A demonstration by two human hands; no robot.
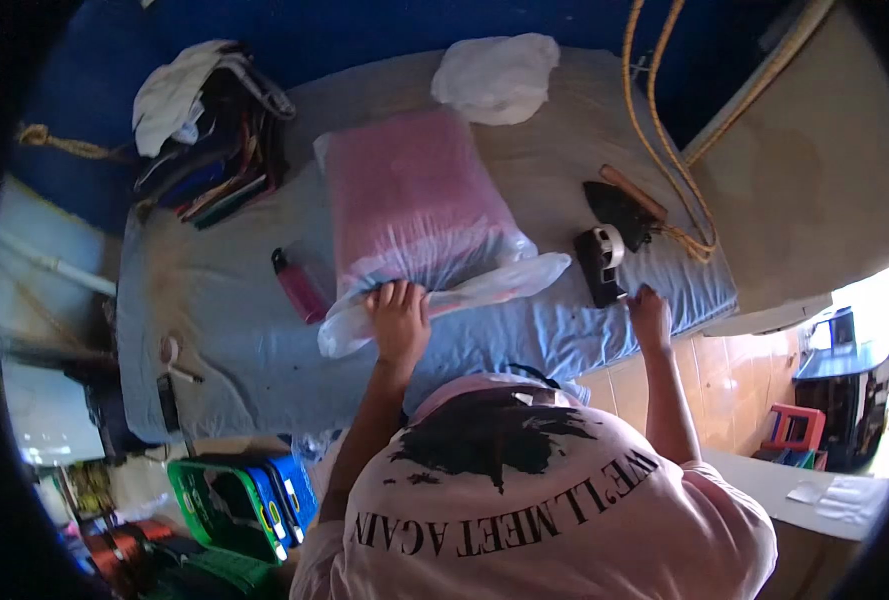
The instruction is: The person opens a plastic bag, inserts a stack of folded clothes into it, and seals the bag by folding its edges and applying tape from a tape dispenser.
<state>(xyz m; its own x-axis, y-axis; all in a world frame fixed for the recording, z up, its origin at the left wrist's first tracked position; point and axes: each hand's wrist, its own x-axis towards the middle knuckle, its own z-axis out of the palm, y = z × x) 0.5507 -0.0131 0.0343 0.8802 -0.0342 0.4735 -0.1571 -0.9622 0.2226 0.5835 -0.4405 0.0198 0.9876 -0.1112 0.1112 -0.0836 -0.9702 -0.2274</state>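
Note:
A clear plastic bag [540, 272] wraps a pink, flat-folded bundle [410, 175] lying on the cloth-covered table. My left hand [399, 315] presses on the gathered, folded-over end of this bag, its fingers bent over the plastic. To the right, my right hand [650, 312] is closed beside the near end of a black tape dispenser [595, 268] with a pale roll in it. Whatever the right fingers pinch is too small to make out. A pink bottle [300, 288] with a dark cap lies left of the bag.
Behind the dispenser are a dark triangular tool [610, 207] with a wooden handle and a hanging rope loop [700, 215]. A white plastic bundle [495, 78] and a clothes stack [215, 130] sit at the back. Green and blue cases [230, 505] stand below left.

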